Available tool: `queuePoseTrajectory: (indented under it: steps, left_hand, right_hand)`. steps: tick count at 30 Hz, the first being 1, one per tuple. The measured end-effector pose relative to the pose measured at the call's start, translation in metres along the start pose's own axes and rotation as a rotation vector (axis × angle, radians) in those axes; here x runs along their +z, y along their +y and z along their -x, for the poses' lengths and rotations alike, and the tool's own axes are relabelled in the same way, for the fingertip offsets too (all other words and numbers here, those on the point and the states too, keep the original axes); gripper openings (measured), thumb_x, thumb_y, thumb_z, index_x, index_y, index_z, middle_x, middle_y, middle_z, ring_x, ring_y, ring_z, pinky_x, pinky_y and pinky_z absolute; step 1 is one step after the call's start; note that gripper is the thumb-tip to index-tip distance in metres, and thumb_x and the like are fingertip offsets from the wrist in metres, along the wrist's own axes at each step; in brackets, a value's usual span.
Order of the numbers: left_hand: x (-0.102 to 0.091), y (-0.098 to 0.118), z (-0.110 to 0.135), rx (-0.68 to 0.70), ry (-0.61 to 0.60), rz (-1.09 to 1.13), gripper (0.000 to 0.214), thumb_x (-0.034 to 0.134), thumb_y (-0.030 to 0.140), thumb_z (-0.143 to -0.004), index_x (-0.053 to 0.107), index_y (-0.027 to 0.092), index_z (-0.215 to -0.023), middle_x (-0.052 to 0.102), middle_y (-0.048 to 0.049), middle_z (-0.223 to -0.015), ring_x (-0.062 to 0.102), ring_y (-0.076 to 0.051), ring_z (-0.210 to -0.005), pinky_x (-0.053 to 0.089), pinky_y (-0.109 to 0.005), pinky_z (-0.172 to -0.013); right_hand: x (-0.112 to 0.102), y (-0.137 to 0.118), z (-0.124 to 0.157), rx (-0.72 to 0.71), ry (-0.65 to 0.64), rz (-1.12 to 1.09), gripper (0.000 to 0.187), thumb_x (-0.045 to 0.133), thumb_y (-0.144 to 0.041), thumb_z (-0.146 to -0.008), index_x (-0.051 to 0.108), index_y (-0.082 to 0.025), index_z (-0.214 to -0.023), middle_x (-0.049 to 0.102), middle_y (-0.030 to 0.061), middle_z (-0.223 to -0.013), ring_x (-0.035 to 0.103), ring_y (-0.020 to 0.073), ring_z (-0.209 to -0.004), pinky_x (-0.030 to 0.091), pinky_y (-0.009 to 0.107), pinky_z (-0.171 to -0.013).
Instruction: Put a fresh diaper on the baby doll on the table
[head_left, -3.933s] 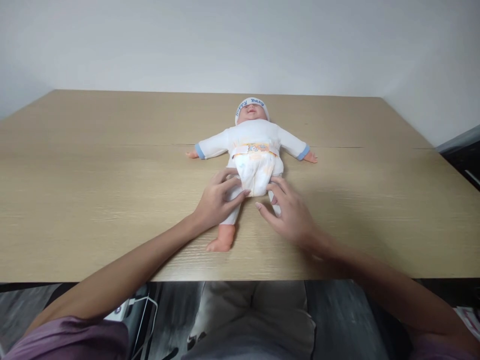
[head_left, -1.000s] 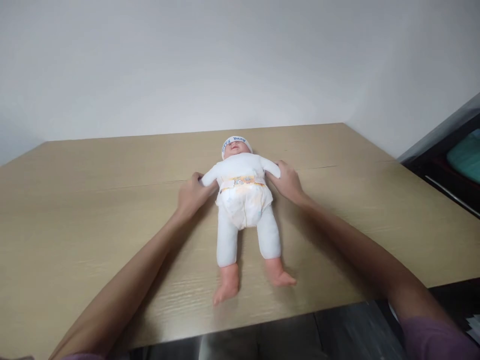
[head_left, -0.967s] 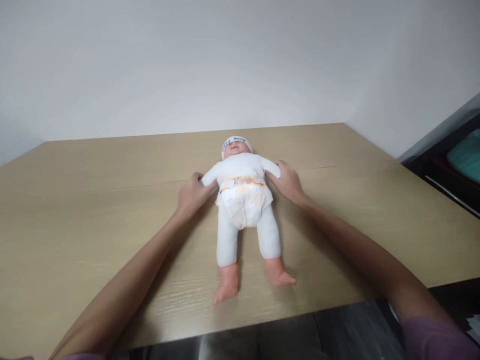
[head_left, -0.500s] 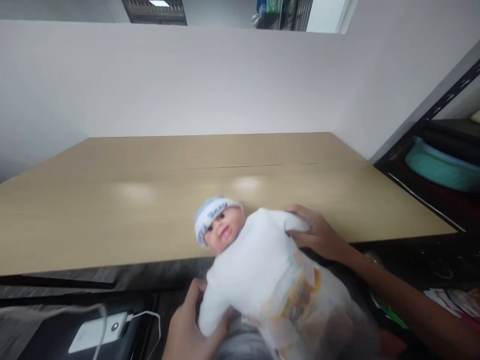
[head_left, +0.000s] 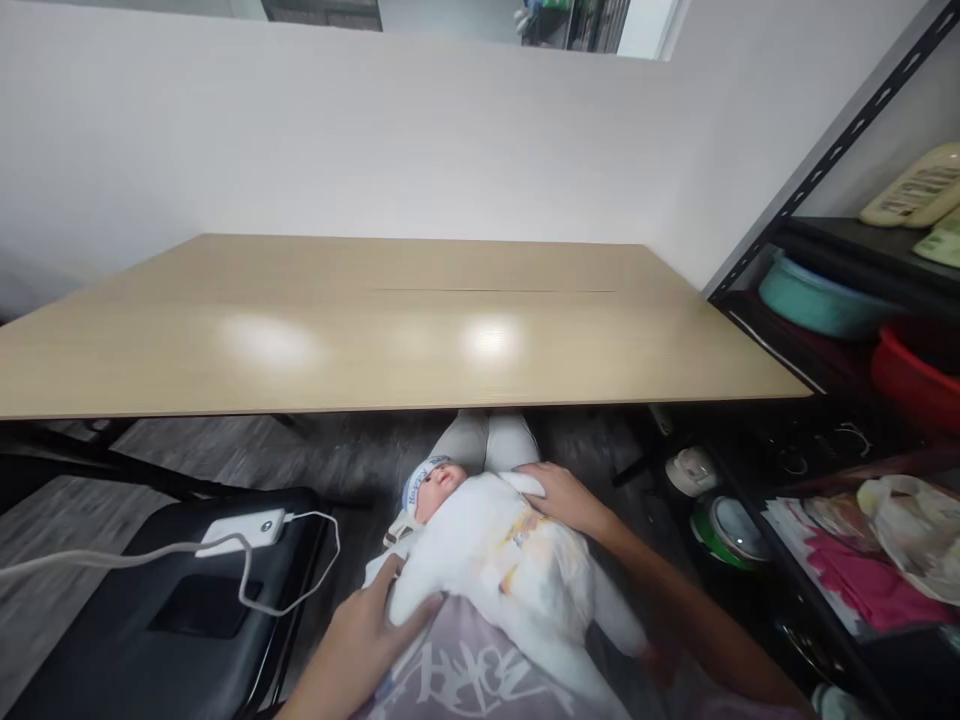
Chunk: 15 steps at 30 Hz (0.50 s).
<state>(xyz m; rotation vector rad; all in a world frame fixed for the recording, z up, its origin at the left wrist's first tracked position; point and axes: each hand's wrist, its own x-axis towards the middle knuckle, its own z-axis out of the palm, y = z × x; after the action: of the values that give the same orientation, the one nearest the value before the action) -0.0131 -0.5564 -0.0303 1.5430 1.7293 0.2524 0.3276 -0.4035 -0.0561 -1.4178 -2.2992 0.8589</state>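
Both hands clasp the doll (head_left: 495, 550): left hand (head_left: 367, 625) at seven o'clock, right hand (head_left: 566, 495) at one o'clock.

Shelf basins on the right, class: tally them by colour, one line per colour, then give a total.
Teal basin: 1
Red basin: 1
Total: 2
Both stand on the black shelf, beside the table; the person's hands hold a doll below.
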Motion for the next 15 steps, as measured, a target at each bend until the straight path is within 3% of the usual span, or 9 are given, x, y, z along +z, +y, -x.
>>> queuePoseTrajectory:
  steps: [4,7,10,12,15]
  left_hand:
    - [-0.014,-0.006,-0.008,0.084,0.035,-0.225,0.084,0.052,0.083,-0.101,0.064,0.016,-0.149,0.084,-0.0195,-0.119,0.079,-0.044,-0.112,0.057,-0.055,-0.103]
    - [-0.027,0.002,-0.014,0.193,0.153,-0.362,0.068,0.044,0.075,-0.108,0.074,0.019,-0.129,0.082,-0.0167,-0.111,0.076,-0.041,-0.106,0.054,-0.058,-0.102]
    - [-0.039,0.024,-0.029,0.341,0.255,-0.382,0.053,0.043,0.064,-0.114,0.074,0.021,-0.120,0.077,-0.0155,-0.124,0.070,-0.038,-0.115,0.052,-0.055,-0.100]
    - [-0.042,0.046,-0.044,0.509,0.210,-0.317,0.045,0.049,0.059,-0.115,0.071,0.023,-0.128,0.073,-0.0145,-0.139,0.065,-0.037,-0.128,0.050,-0.053,-0.107]
    - [-0.033,0.080,-0.070,0.777,-0.025,-0.140,0.036,0.054,0.051,-0.116,0.067,0.026,-0.139,0.069,-0.0105,-0.148,0.059,-0.031,-0.139,0.044,-0.048,-0.121]
  right_hand:
    - [0.007,0.008,0.012,0.012,0.055,-0.135,0.030,0.069,-0.040,-0.105,0.083,-0.025,-0.127,0.083,0.0109,-0.132,0.072,0.0312,-0.126,0.054,0.048,-0.115]
    - [-0.005,-0.002,0.024,0.029,-0.010,-0.255,0.038,0.060,-0.052,-0.111,0.085,-0.023,-0.106,0.085,0.0093,-0.111,0.075,0.0278,-0.108,0.057,0.042,-0.100]
    - [-0.015,-0.015,0.030,0.095,-0.089,-0.392,0.039,0.063,-0.054,-0.108,0.084,-0.021,-0.104,0.085,0.0077,-0.104,0.077,0.0262,-0.098,0.058,0.038,-0.089]
    - [-0.018,-0.020,0.032,0.123,-0.112,-0.454,0.036,0.068,-0.053,-0.105,0.083,-0.021,-0.106,0.086,0.0069,-0.103,0.079,0.0274,-0.099,0.060,0.038,-0.090]
    - [-0.020,-0.021,0.035,0.132,-0.131,-0.496,0.033,0.068,-0.050,-0.104,0.083,-0.021,-0.111,0.087,0.0071,-0.109,0.081,0.0285,-0.104,0.061,0.039,-0.094]
